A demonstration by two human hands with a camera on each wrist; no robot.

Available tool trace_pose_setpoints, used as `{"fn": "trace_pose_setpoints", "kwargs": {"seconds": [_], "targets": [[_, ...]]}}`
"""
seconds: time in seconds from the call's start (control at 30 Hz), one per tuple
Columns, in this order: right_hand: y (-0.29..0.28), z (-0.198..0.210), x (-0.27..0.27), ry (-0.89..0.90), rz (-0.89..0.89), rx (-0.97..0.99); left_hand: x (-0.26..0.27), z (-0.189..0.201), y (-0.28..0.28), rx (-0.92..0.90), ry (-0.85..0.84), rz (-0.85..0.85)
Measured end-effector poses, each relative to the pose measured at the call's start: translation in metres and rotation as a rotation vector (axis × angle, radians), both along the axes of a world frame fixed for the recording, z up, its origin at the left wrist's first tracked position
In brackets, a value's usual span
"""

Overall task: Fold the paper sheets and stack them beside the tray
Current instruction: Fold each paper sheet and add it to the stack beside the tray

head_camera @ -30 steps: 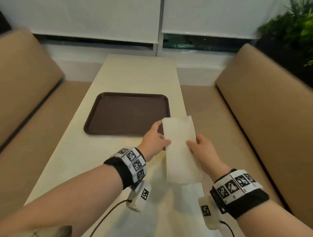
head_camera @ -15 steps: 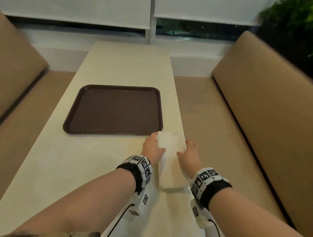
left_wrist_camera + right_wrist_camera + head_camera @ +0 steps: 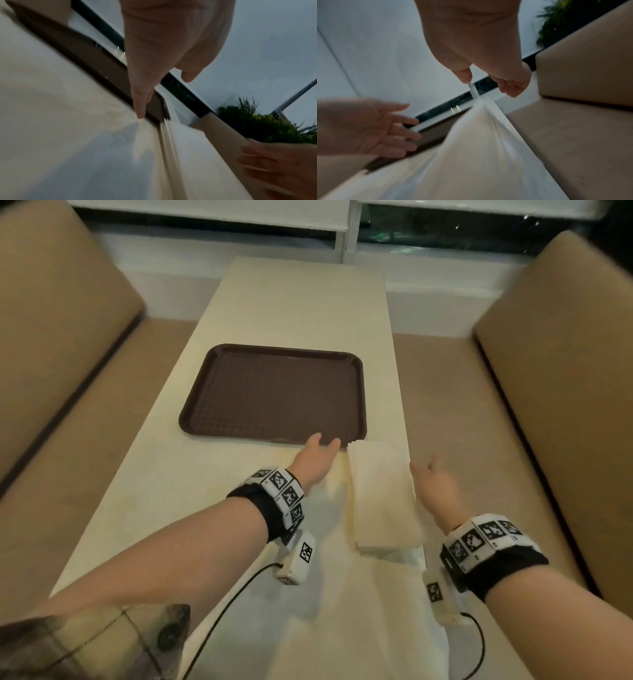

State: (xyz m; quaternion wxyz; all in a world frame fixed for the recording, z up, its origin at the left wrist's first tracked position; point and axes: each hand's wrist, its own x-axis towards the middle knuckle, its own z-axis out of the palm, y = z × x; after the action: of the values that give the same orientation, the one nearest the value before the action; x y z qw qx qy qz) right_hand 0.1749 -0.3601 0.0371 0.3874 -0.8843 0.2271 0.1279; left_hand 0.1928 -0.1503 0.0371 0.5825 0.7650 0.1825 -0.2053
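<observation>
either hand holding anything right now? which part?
Nothing is held. The left hand and right hand are open on either side of the folded paper stack, which lies on the table beside the tray.

Left hand (image 3: 317,455) and right hand (image 3: 435,481) hover, fingers relaxed, holding nothing.

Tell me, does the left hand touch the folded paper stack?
Apart. The head view shows bare table between the left hand and the folded paper stack.
</observation>
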Motion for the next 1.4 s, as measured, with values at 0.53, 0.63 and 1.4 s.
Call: {"fn": "trace_pose_setpoints", "kwargs": {"seconds": [0.53, 0.63, 1.4], "targets": [[0.154, -0.034, -0.13, 0.111, 0.774, -0.357, -0.111, 0.014, 0.183, 0.722, -0.121, -0.345], [0.177, -0.04, -0.127, 0.145, 0.682, -0.317, -0.129, -0.006, 0.182, 0.759, -0.007, -0.547], [0.17, 0.0, -0.106, 0.296, 0.453, 0.674, -0.082, 0.111, 0.215, 0.628, -0.469, -0.536]]}}
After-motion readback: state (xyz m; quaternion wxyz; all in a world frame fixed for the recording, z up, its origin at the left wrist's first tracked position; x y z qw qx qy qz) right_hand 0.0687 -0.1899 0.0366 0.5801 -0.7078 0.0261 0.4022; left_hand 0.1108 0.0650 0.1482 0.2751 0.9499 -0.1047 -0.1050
